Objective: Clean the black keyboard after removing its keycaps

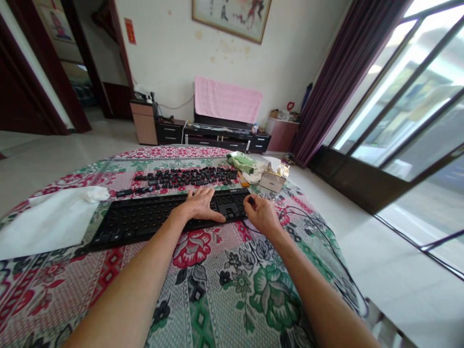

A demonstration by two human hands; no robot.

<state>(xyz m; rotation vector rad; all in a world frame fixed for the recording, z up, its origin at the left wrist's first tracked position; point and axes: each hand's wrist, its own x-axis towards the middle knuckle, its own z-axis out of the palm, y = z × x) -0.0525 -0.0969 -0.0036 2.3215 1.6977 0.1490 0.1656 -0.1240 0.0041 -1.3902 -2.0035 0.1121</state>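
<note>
Flowered red-and-green cloth covers the surface (217, 290). On the long black plastic keyboard (145, 220) the left hand (199, 205) lies flat, its grip spread. At the keyboard's right end the right hand (263, 215) pinches a small black keycap (251, 199). Rows of loose black keycaps (184, 176) lie behind.

White stained wall (170, 53) with framed picture (232, 17), low dark TV cabinet (217, 139) under pink cloth (227, 100), pale tile floor (54, 157), dark red door frame (25, 92) left, purple curtain (344, 72) and big sliding windows (413, 96) right, bright daylight.
</note>
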